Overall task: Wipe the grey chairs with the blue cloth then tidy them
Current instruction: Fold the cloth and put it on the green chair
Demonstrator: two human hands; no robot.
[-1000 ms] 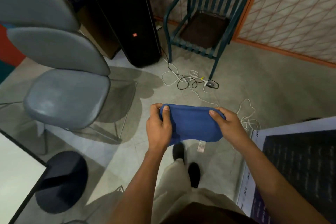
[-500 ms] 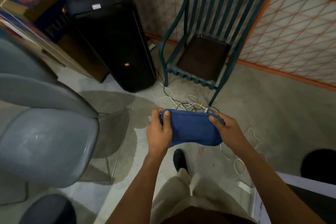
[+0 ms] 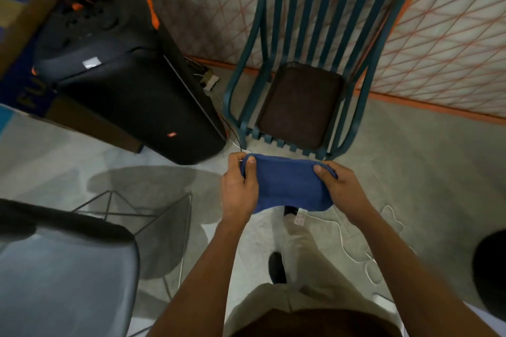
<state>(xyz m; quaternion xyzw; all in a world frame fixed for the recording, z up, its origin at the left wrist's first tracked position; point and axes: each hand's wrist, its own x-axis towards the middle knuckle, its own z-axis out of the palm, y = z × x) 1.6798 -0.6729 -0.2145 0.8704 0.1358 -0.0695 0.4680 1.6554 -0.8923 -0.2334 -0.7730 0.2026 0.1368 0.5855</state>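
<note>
Left hand (image 3: 238, 191): gripped the left end of the cloth (image 3: 287, 183), thumb on top, fingers curled under and out of sight.
Right hand (image 3: 338, 189): gripped the right end the same way, thumb on top.
Cloth: blue, stretched between both hands above the floor (image 3: 410, 186); a white tag (image 3: 300, 216) hung from its lower edge; its underside was hidden.
Grey chair (image 3: 65, 276): cut off by the left and bottom edges, blurred, only part of the seat and wire legs (image 3: 153, 216) showing; well apart from the cloth.
Hidden: the cloth covered part of one shoe (image 3: 289, 210); a white cable (image 3: 353, 249) ran behind the right forearm.
Around: a black speaker (image 3: 131, 96) stood near the wall, a teal slatted chair (image 3: 309, 85) beside it, just beyond the cloth.
Right edge: a dark round shape (image 3: 490, 268), cut off, could not be made out.
</note>
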